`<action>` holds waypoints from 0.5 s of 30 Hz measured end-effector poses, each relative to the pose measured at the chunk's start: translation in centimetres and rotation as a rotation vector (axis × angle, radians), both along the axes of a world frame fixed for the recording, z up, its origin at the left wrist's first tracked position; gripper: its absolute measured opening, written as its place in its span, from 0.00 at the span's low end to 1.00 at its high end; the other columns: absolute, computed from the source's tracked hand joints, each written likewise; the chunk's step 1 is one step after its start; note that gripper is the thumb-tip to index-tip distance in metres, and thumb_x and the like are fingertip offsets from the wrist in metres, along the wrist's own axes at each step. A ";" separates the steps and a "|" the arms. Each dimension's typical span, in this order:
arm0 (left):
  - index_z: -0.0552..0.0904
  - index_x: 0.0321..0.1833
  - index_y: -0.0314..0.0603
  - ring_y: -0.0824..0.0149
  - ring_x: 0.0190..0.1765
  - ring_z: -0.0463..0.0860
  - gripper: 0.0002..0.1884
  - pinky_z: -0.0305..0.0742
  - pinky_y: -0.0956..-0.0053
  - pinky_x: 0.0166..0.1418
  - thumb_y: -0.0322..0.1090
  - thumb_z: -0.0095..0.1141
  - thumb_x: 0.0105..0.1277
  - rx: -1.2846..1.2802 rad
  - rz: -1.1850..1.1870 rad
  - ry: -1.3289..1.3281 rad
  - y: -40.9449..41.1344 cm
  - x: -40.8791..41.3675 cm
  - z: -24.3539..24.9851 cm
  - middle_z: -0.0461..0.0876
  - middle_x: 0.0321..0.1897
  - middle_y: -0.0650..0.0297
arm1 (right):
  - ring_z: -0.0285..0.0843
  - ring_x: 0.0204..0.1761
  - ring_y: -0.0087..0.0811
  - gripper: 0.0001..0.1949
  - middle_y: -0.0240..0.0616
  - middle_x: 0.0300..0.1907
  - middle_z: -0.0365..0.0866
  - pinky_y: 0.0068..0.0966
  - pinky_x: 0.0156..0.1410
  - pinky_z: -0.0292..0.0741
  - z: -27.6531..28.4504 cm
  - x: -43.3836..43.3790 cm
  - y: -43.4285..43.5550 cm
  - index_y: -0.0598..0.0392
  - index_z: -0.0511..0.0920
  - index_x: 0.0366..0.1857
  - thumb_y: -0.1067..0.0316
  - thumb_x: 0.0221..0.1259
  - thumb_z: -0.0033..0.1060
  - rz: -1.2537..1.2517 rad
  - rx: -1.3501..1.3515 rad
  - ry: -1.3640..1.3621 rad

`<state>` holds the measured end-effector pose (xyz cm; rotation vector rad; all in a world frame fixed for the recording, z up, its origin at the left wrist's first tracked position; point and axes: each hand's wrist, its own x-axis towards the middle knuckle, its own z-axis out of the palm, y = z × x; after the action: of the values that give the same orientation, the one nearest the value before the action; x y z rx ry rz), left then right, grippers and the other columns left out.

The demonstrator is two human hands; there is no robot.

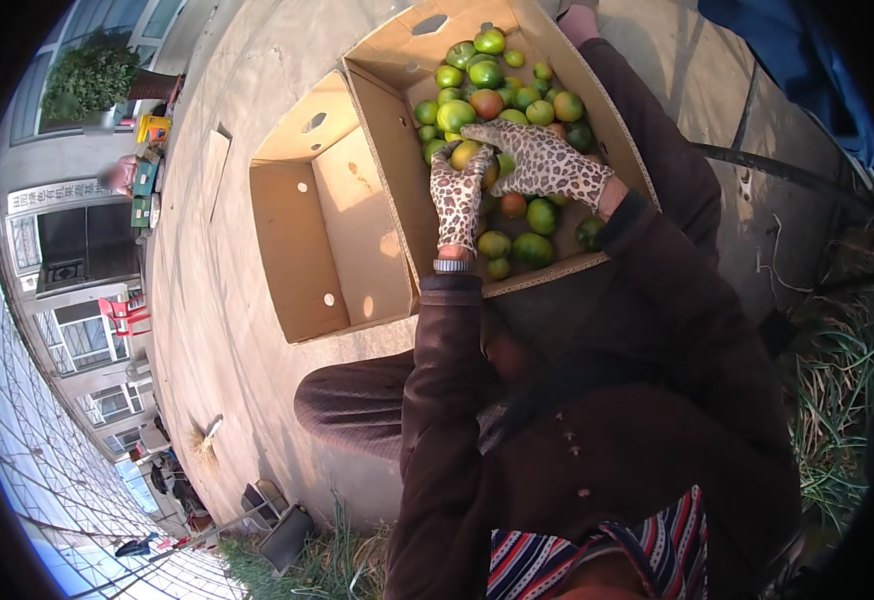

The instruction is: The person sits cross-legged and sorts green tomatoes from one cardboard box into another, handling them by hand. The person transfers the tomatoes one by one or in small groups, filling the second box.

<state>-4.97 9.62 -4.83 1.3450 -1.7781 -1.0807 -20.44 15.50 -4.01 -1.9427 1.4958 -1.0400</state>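
Note:
My left hand (458, 196), in a leopard-print glove, has its fingers around a yellow-orange tomato (465, 154). Close against it is my right hand (549, 156), gloved in the same print. Its fingers reach over the tomatoes beside my left hand, and whether it grips one is hidden. Both hands are inside a cardboard box (378, 124) holding many tomatoes. Most are green, such as one large tomato (456, 116); a reddish tomato (486, 103) lies among them. Several more, including a green tomato (533, 250), rest at the end nearest me.
A second cardboard box (294, 247), with nothing in it, adjoins the tomato box on the left. My bent leg (354, 405) is below it on the concrete floor (219, 360). Farther left are a hand broom (208, 441), a red chair (123, 315) and a person (122, 176).

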 end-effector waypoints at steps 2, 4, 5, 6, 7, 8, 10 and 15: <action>0.74 0.58 0.28 0.57 0.48 0.84 0.25 0.79 0.68 0.52 0.37 0.62 0.64 0.087 -0.117 -0.075 -0.5 1.2 -3.3 0.83 0.46 0.48 | 0.77 0.57 0.47 0.35 0.47 0.57 0.78 0.39 0.62 0.74 -1.8 1.2 0.3 0.48 0.71 0.64 0.60 0.46 0.71 0.035 0.027 0.148; 0.75 0.59 0.28 0.55 0.49 0.84 0.24 0.78 0.68 0.53 0.39 0.60 0.66 0.262 -0.243 -0.003 -1.0 1.6 -4.9 0.84 0.45 0.47 | 0.78 0.56 0.46 0.32 0.46 0.54 0.79 0.39 0.60 0.75 -1.8 1.0 0.0 0.49 0.73 0.62 0.59 0.47 0.69 0.037 0.160 0.244; 0.76 0.58 0.28 0.54 0.49 0.84 0.24 0.78 0.67 0.53 0.40 0.59 0.66 0.357 -0.261 -0.007 -0.9 1.2 -4.9 0.84 0.46 0.46 | 0.79 0.55 0.46 0.31 0.45 0.53 0.80 0.39 0.59 0.76 -1.8 0.3 0.0 0.49 0.74 0.61 0.59 0.47 0.69 0.030 0.225 0.298; 0.77 0.57 0.28 0.53 0.49 0.85 0.26 0.78 0.65 0.54 0.44 0.62 0.64 0.247 -0.321 -0.137 -0.6 1.1 -4.4 0.84 0.45 0.46 | 0.79 0.52 0.48 0.27 0.51 0.49 0.79 0.40 0.58 0.75 -1.9 0.0 0.5 0.52 0.76 0.58 0.67 0.48 0.68 0.055 0.208 0.263; 0.78 0.58 0.29 0.55 0.49 0.85 0.26 0.78 0.65 0.54 0.45 0.61 0.65 0.135 -0.321 -0.270 -0.5 1.2 -3.9 0.85 0.46 0.47 | 0.79 0.51 0.48 0.25 0.51 0.48 0.80 0.40 0.57 0.76 -1.8 0.1 0.4 0.53 0.77 0.56 0.67 0.49 0.67 0.059 0.234 0.281; 0.78 0.58 0.30 0.57 0.49 0.85 0.26 0.78 0.66 0.54 0.45 0.61 0.66 0.024 -0.321 -0.402 -0.4 1.3 -3.3 0.85 0.46 0.48 | 0.80 0.51 0.47 0.23 0.50 0.47 0.81 0.40 0.56 0.76 -1.8 0.2 0.3 0.53 0.78 0.54 0.68 0.50 0.66 0.063 0.261 0.299; 0.80 0.55 0.31 0.57 0.51 0.85 0.26 0.78 0.66 0.55 0.47 0.64 0.63 -0.044 -0.221 -0.366 0.4 0.5 -1.8 0.86 0.45 0.47 | 0.81 0.49 0.46 0.18 0.49 0.46 0.82 0.39 0.56 0.76 -1.4 -0.5 0.3 0.53 0.79 0.50 0.69 0.52 0.62 -0.003 0.303 0.320; 0.82 0.50 0.32 0.65 0.41 0.86 0.14 0.80 0.71 0.47 0.33 0.60 0.67 -0.191 0.037 0.101 -1.1 2.3 -2.2 0.87 0.38 0.52 | 0.80 0.49 0.46 0.11 0.45 0.44 0.83 0.39 0.57 0.75 0.8 -0.9 0.1 0.50 0.82 0.44 0.71 0.58 0.54 -0.272 0.199 0.140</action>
<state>-2.65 8.51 -7.08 1.1834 -1.7282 -0.9166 -21.29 15.58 -3.25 -1.7366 1.9049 -0.8375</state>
